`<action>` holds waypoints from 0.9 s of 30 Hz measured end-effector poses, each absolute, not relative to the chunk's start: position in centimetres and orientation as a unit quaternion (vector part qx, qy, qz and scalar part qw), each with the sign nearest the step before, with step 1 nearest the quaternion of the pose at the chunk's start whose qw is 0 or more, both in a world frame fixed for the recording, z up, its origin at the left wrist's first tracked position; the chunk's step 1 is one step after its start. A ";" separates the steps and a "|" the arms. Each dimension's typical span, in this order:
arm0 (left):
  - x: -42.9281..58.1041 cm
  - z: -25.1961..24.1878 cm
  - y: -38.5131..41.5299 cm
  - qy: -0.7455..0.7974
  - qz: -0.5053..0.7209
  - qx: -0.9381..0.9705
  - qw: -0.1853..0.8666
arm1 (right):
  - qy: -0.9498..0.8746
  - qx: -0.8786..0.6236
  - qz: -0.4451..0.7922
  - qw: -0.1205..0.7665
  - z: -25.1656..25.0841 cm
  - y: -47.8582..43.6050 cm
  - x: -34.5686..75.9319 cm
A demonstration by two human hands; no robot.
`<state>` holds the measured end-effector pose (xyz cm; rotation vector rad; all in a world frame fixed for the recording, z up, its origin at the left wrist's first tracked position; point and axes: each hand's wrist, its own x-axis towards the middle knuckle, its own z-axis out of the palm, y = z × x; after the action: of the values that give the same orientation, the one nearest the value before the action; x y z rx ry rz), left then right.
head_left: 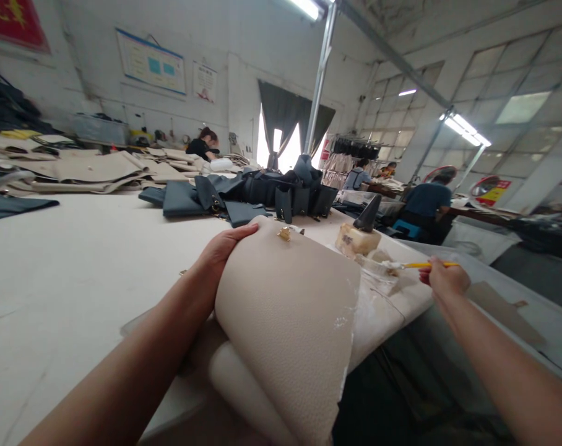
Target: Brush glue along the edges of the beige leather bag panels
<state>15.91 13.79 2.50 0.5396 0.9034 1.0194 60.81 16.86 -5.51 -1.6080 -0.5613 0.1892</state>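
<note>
A beige pebbled leather panel (290, 291) curves over the table's near edge, with a small gold clasp (284, 233) on its upper part. White smears mark its right edge. My left hand (225, 251) grips the panel's left side, thumb on top and the other fingers hidden behind it. Off to the right, my right hand (445, 277) is closed around a thin yellow-handled brush (427, 265). Its whitish tip is at a small glue-caked pot (378, 266). Just behind the pot sits a yellowish block (358, 240) with a dark cone-shaped piece (368, 214) on it.
Dark blue leather bag pieces (253, 195) are heaped across the white table (77, 266). Stacked beige panels (90, 170) lie at the far left. Right of the table stands a translucent bin (504, 310) holding a beige piece. Several people work in the background.
</note>
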 end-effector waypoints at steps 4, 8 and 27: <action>15.6 2.6 13.6 0.409 0.473 0.254 0.738 | -0.277 -0.665 0.093 0.688 -4.8 14.4 59.3; 15.3 2.1 13.8 0.378 0.480 0.282 0.740 | -0.297 -0.606 0.139 0.725 -4.3 9.5 56.7; 15.7 1.6 13.2 0.369 0.472 0.312 0.737 | -0.501 -0.625 0.301 0.517 -6.4 3.0 45.0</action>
<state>15.75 13.17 1.65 0.6860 0.8108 1.0360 45.05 2.95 -6.42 -1.5011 -1.2025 0.7235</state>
